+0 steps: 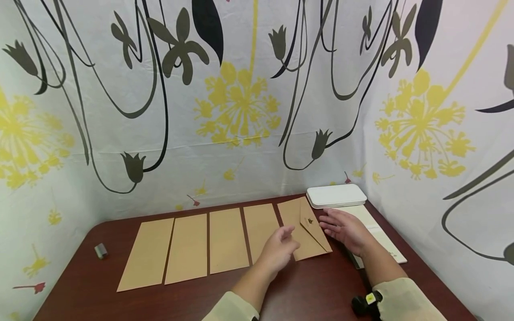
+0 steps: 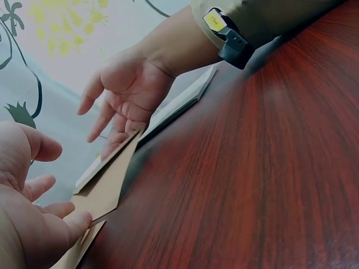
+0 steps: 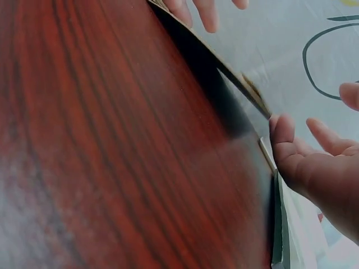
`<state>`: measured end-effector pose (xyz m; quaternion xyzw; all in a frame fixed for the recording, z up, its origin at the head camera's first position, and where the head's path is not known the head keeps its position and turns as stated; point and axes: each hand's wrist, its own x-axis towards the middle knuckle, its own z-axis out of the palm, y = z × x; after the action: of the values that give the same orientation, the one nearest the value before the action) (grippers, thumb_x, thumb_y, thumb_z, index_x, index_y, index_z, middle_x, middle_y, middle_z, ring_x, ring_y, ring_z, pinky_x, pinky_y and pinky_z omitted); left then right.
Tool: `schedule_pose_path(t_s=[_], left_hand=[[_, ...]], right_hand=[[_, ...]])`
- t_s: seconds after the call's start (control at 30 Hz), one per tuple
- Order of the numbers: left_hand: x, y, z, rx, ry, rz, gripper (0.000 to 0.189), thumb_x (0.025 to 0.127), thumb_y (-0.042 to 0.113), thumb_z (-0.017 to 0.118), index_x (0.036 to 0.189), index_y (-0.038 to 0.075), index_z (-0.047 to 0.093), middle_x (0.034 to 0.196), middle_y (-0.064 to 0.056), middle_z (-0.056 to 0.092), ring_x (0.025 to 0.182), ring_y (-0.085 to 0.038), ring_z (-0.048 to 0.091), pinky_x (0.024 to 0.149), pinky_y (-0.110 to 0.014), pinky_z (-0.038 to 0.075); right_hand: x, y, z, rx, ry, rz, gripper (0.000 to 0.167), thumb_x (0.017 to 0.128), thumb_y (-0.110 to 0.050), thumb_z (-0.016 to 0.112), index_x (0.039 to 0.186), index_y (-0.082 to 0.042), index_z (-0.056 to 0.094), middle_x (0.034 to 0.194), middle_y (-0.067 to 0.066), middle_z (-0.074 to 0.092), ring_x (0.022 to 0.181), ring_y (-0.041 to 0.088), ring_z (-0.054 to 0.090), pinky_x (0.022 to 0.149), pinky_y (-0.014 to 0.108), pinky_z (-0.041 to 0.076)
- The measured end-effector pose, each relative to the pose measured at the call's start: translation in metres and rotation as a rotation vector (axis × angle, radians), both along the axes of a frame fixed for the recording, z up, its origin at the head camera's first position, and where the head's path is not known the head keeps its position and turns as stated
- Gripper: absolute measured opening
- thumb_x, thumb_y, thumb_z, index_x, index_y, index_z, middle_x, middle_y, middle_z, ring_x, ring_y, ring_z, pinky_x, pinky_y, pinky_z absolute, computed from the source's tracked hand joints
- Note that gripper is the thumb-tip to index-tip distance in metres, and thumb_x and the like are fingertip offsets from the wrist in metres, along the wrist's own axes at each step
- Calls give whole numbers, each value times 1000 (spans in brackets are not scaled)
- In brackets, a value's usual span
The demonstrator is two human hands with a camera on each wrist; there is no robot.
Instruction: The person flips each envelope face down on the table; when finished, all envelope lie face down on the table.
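Observation:
A brown kraft envelope (image 1: 299, 232), the rightmost of a row, shows a pointed flap (image 1: 311, 223) with a small dark print. Over its lower left part is my left hand (image 1: 279, 249), fingers loosely bent; in the left wrist view its fingertips are right at the envelope (image 2: 104, 190). My right hand (image 1: 347, 229) is at the flap side with fingers extended. In the right wrist view, a right fingertip (image 3: 282, 128) meets the envelope's edge (image 3: 247, 87), which stands raised over a dark shadow on the table. Neither hand grips anything.
Several plain kraft pieces (image 1: 186, 249) lie in a row to the left on the dark red wooden table (image 1: 305, 290). A white case (image 1: 336, 195) sits at the back right, with a pale notebook (image 1: 385, 240) before it. An eraser-like block (image 1: 101, 251) lies far left.

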<state>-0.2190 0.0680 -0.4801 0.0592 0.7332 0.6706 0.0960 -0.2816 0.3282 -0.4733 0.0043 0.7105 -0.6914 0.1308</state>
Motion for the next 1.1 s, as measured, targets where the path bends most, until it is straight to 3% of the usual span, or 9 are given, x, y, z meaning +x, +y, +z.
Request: schedule_pose_path(t_s=[0.2,0.3,0.5,0.9,1.1], left_hand=[[2,2,-2,8,11,-18,56,98,16,68,152,10,56,162,-15,54,154,-39,48,127,-59,38],[3,3,-4,12,13,-37,56,98,16,68,152,10,56,163,-18,52,155,-40,46,126,-59,40],[4,5,-6,21,10,-75,55,99,21,70,152,11,56,162,-20,53,155,-41,46,118,-58,49],[6,3,0,55,72,-113,57,102,30,73,155,21,54,166,-12,49,153,-39,49,116,-61,50],[8,2,7,65,62,-122,55,103,34,72,154,24,55,161,-15,54,150,-37,51,117,-58,51]], right_hand=[[0,1,0,-39,9,30,73,113,-40,53,166,2,28,140,-7,71,114,1,67,94,21,57],[0,-3,-1,-59,35,56,67,113,-34,54,164,3,32,135,-11,71,114,3,67,93,23,57],[5,-14,3,-92,57,133,60,113,-28,53,166,-5,36,139,-9,70,123,7,68,99,30,60],[17,-39,10,-130,57,196,61,111,-21,57,167,-15,35,135,-5,62,113,7,69,98,28,60],[25,-53,15,-90,30,200,66,111,-26,58,169,-15,29,139,1,56,119,16,69,98,35,61]])
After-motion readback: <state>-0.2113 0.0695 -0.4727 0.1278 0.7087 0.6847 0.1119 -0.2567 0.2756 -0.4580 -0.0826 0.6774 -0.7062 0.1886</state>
